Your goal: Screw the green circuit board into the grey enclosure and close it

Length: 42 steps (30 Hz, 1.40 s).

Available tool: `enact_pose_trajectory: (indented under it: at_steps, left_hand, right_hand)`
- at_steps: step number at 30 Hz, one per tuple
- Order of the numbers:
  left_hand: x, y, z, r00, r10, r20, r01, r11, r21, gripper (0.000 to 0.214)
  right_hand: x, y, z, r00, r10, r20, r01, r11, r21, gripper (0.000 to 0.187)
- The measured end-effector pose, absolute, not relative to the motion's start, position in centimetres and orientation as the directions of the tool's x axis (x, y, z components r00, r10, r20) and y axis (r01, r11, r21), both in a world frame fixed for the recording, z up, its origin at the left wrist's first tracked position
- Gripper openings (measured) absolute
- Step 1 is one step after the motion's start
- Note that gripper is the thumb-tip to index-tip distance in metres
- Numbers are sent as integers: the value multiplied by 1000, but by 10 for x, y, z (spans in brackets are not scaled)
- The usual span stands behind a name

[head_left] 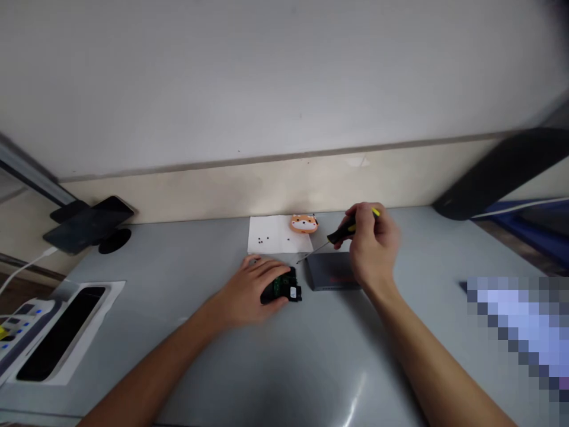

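Note:
My left hand (253, 292) is closed around a small black device with a green circuit board (281, 288) showing, held down on the grey table. In my right hand (373, 243) is a screwdriver with a black and yellow handle (344, 230). Its thin shaft points down and left, and the tip is near the device's upper right corner, apart from it as far as I can see. Several tiny dark screws (261, 240) lie on a white sheet of paper (278, 228) behind my left hand. Beneath my right hand sits a dark grey flat box (331, 276).
An orange animal-face case (304, 223) rests on the paper's right side. At left are a phone on a stand (91, 222), another phone lying flat (62, 332) and a power strip (26, 329). A black cylinder (502, 172) stands back right; a pixelated area covers the right edge.

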<state>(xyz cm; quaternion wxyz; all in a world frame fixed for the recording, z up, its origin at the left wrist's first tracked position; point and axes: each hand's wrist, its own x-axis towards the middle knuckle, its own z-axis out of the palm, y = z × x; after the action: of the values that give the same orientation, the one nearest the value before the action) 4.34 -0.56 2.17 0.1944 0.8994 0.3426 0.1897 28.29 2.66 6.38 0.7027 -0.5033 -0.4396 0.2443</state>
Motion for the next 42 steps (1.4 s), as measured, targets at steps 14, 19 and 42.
enact_pose_trajectory:
  at_steps: [14, 19, 42]
  left_hand:
    - [53, -4, 10, 638, 744, 199, 567, -628, 533, 51]
    - [53, -4, 12, 635, 748, 192, 565, -619, 545, 52]
    - [57, -5, 11, 436, 755, 490, 522, -656, 546, 13]
  right_hand:
    - [277, 19, 68, 490, 767, 414, 141, 399, -906, 33]
    - [276, 19, 66, 482, 762, 432, 136, 422, -896, 35]
    - [263, 9, 67, 410, 811, 418, 140, 396, -907, 36]
